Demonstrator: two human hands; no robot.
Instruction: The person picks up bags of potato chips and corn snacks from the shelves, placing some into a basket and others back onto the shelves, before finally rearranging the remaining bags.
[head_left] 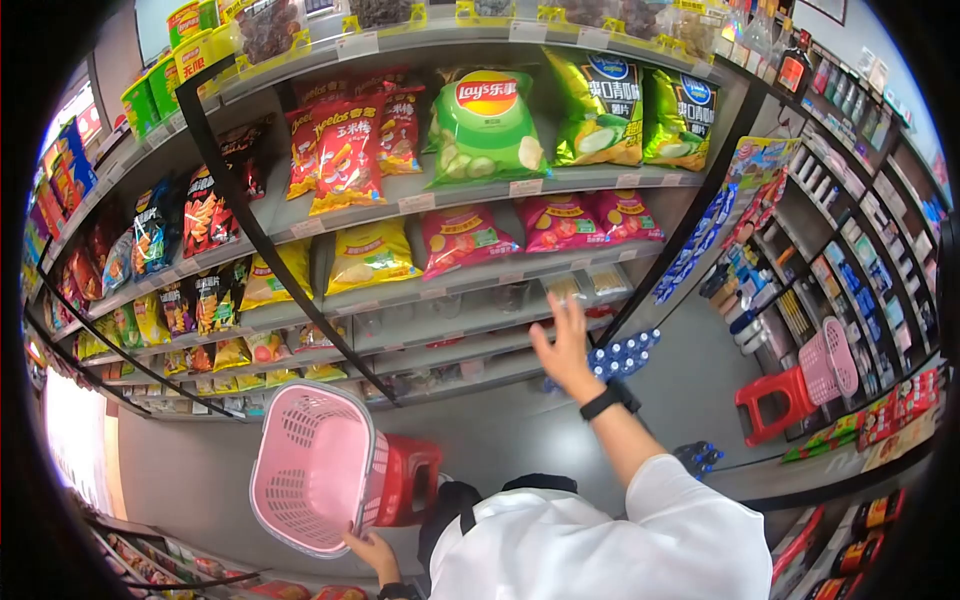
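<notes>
My left hand (371,552) grips the near rim of a pink plastic shopping basket (318,470), with nothing visible inside it. Just right of the basket, partly behind it, is a red stool (412,480). My right hand (563,347) is stretched out toward the shelves, fingers apart and holding nothing, a dark band on its wrist. It overlaps the lower shelves in this view, below pink chip bags (563,223). On the shelf higher up are a green Lay's bag (488,128), red Cheetos bags (347,150) and green chip bags (600,110).
Yellow chip bags (370,257) stand left of the pink ones. Packs of bottled water (625,355) sit on the floor right of the shelf. Farther right, another pink basket (828,362) rests by a red stool (775,405). Dark bottles (700,458) stand near my right elbow.
</notes>
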